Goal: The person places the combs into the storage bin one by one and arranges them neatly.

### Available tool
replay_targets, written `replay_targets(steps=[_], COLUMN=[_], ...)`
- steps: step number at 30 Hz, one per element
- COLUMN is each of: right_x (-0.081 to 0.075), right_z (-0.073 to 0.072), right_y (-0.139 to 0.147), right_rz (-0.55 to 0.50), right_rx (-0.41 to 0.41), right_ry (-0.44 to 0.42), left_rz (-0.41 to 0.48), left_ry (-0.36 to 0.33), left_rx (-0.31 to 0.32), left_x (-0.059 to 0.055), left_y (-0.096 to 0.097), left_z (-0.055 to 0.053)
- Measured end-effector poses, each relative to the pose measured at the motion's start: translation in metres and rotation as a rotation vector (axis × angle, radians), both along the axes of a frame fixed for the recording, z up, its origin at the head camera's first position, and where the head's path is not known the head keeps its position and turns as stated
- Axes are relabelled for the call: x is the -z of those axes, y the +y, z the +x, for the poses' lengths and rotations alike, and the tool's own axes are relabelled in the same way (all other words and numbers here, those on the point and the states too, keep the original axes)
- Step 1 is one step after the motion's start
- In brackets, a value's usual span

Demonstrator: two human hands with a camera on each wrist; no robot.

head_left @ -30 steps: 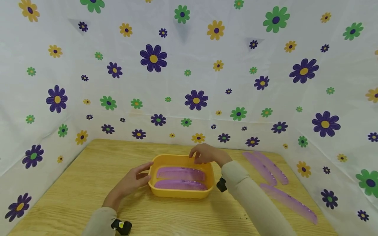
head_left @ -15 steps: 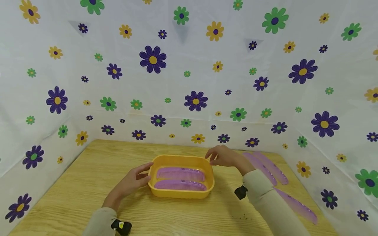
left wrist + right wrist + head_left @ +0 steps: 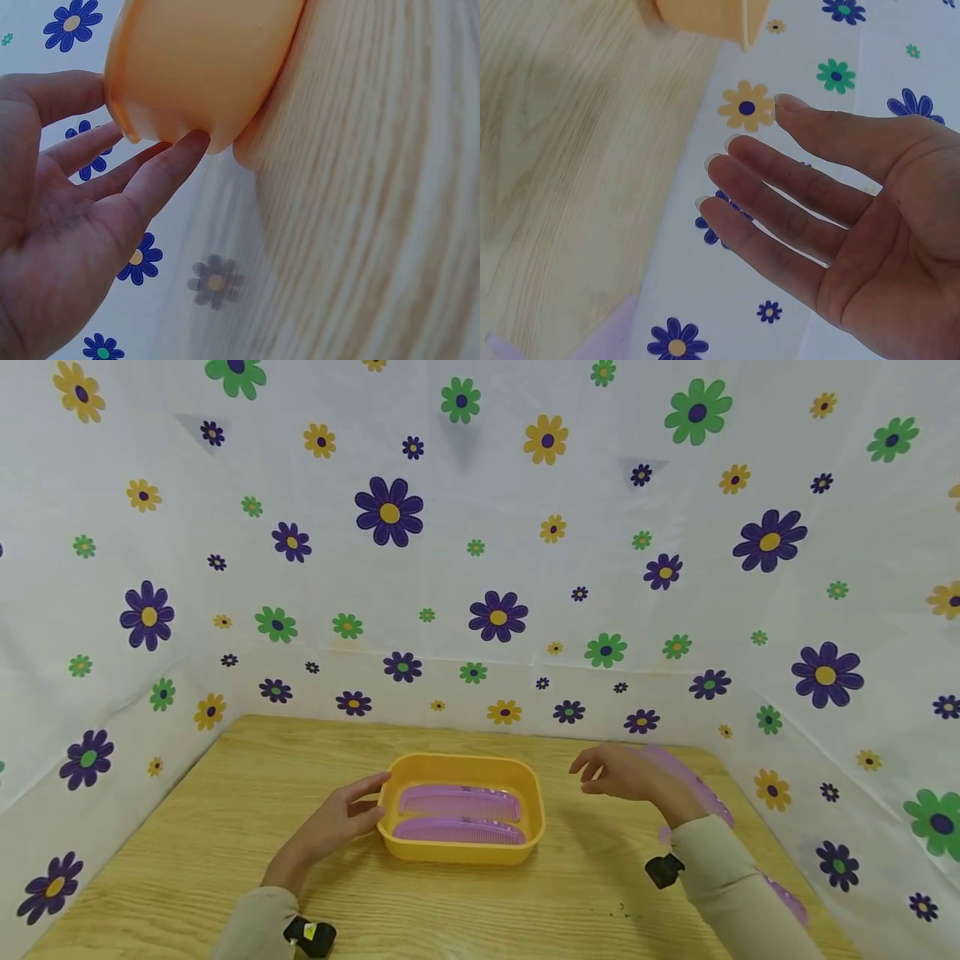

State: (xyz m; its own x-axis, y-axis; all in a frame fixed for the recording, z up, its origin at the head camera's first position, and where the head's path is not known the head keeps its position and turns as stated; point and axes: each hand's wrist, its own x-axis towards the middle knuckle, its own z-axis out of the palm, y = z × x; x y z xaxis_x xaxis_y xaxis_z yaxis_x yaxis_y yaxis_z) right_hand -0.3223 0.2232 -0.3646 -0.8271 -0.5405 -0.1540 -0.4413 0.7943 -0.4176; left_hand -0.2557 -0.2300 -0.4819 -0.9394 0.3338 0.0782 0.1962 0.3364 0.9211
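A yellow plastic basin [image 3: 461,855] stands on the wooden table, with two purple combs lying inside: a rear comb [image 3: 459,805] and a front comb [image 3: 459,832], roughly parallel. My left hand [image 3: 333,818] touches the basin's left end with extended fingers; the left wrist view shows fingertips against its wall and rim. To the right of the basin, my right hand [image 3: 626,774] hovers with nothing in it, its fingers loosely bent and spread apart in the right wrist view. Beyond it lies a purple comb [image 3: 697,785], partly covered by the hand and forearm.
Another purple comb [image 3: 787,900] shows at the right table side, mostly hidden under the right sleeve [image 3: 738,885]. A small purple tip [image 3: 664,834] peeks out beside the wrist. Flower-print cloth [image 3: 480,568] walls the table at the back and both sides.
My right hand has left the basin's far right corner, moving right toward the loose combs and covering part of them. The left hand and basin have stayed put.
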Motion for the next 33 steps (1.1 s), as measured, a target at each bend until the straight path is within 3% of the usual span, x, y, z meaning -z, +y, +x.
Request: replay_targets(steps=[4, 8, 14, 25, 33], right_x=[0.003, 0.007, 0.015, 0.028, 0.035], right_z=[0.007, 0.015, 0.025, 0.028, 0.030], right_y=[0.018, 0.038, 0.064, 0.095, 0.116], right_rz=[0.027, -0.028, -0.132, -0.163, -0.136], right_rx=[-0.004, -0.049, -0.056, -0.070, -0.027], right_ry=[0.065, 0.117, 0.089, 0.091, 0.085], left_rz=[-0.011, -0.013, -0.008, 0.009, 0.007], left_ry=[0.004, 0.015, 0.021, 0.007, 0.009], left_rx=[-0.003, -0.006, -0.004, 0.010, 0.006], left_x=[-0.001, -0.002, -0.004, -0.003, -0.005], left_y=[0.001, 0.002, 0.003, 0.002, 0.002], left_z=[0.001, 0.002, 0.001, 0.002, 0.003])
